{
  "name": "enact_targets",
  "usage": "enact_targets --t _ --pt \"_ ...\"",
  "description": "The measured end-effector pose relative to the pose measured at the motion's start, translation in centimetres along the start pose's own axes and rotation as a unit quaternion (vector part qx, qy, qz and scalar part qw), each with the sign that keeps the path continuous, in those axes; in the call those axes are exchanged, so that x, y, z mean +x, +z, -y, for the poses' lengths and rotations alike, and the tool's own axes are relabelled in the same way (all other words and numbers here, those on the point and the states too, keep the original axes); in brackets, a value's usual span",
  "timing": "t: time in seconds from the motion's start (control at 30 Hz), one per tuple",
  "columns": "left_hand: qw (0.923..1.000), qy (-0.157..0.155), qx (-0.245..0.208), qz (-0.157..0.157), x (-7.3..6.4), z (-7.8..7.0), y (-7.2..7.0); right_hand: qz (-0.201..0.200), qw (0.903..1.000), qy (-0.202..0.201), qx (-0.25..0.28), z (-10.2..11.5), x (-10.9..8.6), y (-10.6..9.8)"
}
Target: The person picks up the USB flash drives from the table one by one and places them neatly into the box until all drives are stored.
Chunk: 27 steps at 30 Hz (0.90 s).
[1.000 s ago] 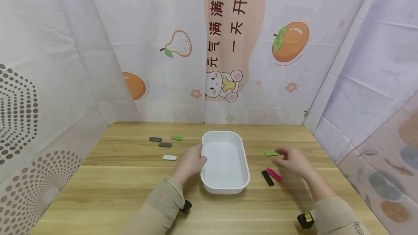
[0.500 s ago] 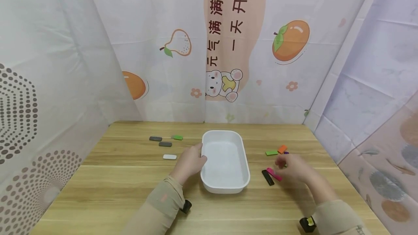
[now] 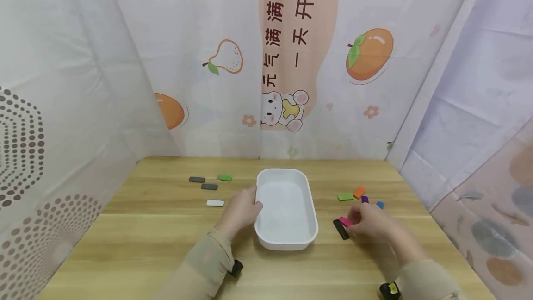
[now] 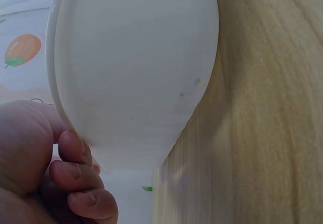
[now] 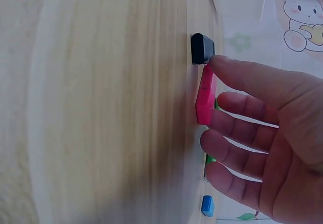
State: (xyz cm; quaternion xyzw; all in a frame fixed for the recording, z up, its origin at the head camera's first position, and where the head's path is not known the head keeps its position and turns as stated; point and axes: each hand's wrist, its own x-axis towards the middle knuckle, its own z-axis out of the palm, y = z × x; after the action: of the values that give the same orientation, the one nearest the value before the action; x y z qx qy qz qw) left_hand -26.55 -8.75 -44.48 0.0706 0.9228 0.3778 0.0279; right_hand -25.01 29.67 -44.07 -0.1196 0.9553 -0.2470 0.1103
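Observation:
My left hand (image 3: 239,209) grips the left rim of a white plastic tray (image 3: 311,207), with curled fingers against its outer wall in the left wrist view. My right hand (image 3: 368,221) is low over the table with its fingers loosely bent around a small pink stick (image 5: 205,95), shaped like a USB stick. In the right wrist view the thumb tip is at one end of the pink stick and the fingertips are near the other, with a gap between them. A black stick (image 3: 341,229) lies alongside, close to the thumb.
Beyond the right hand lie light green (image 3: 345,197), orange (image 3: 359,192), purple (image 3: 364,199) and blue (image 3: 380,204) sticks. Left of the tray are two dark grey sticks (image 3: 209,187), a green one (image 3: 226,178) and a white one (image 3: 215,203). Printed curtains stand behind the table.
My right hand has moved from the purple stick toward me and left to the pink one, uncovering the orange, purple and blue sticks. The left hand stays on the tray.

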Motion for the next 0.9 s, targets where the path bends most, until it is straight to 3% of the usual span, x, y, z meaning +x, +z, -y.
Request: enact_targets --t 0.27,0.9 --pt "0.9998 0.017 -0.003 -0.005 -0.1 0.03 -0.13 -0.004 1.0 -0.006 0.001 0.26 -0.04 0.14" --pt "0.9998 -0.001 -0.018 0.005 -0.13 0.3 0.05 -0.021 0.9995 0.019 -0.017 0.22 0.3 0.98"
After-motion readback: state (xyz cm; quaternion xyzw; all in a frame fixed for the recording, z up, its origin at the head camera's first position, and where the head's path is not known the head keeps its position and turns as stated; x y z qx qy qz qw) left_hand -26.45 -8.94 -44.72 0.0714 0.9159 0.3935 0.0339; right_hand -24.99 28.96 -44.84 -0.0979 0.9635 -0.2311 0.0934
